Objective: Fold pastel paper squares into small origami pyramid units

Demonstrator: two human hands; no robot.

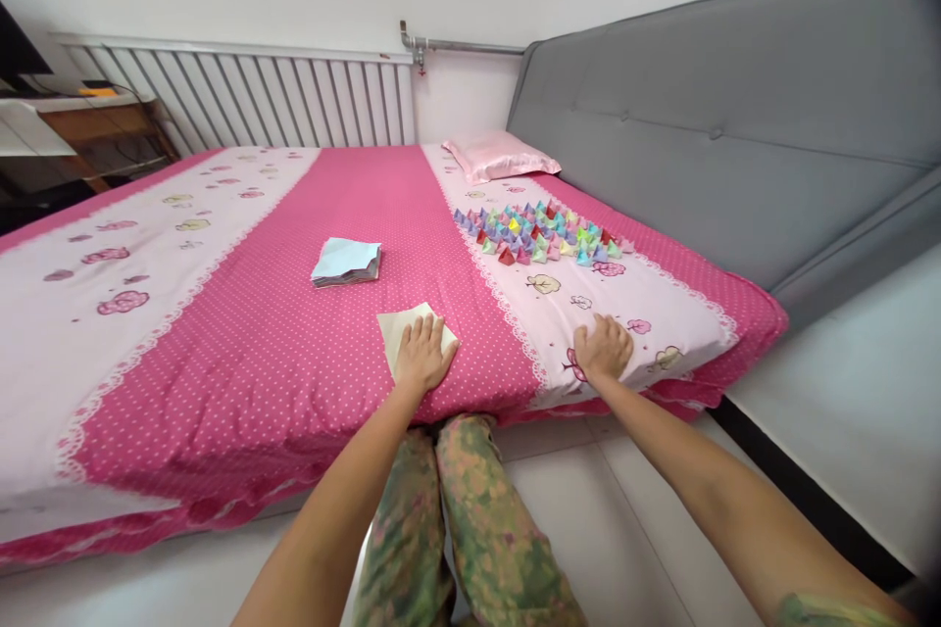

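My left hand (424,353) lies flat with its fingers spread on a cream sheet of paper (395,325) at the near side of the bed. Off to the right, my right hand (605,349) rests on the white printed strip of the bedspread, fingers apart and holding nothing. Beyond the sheet, to the left, sits a stack of paper (347,260) with a light blue sheet on top. Many small folded paper pieces (540,233) in mixed colours stand grouped together past my right hand.
The pink dotted bedspread (294,343) covers the bed. A pink pillow (501,157) lies near the grey headboard (720,108). Against the back wall stands a white radiator (250,93) with a pipe beside it. A wooden desk (103,132) is at far left.
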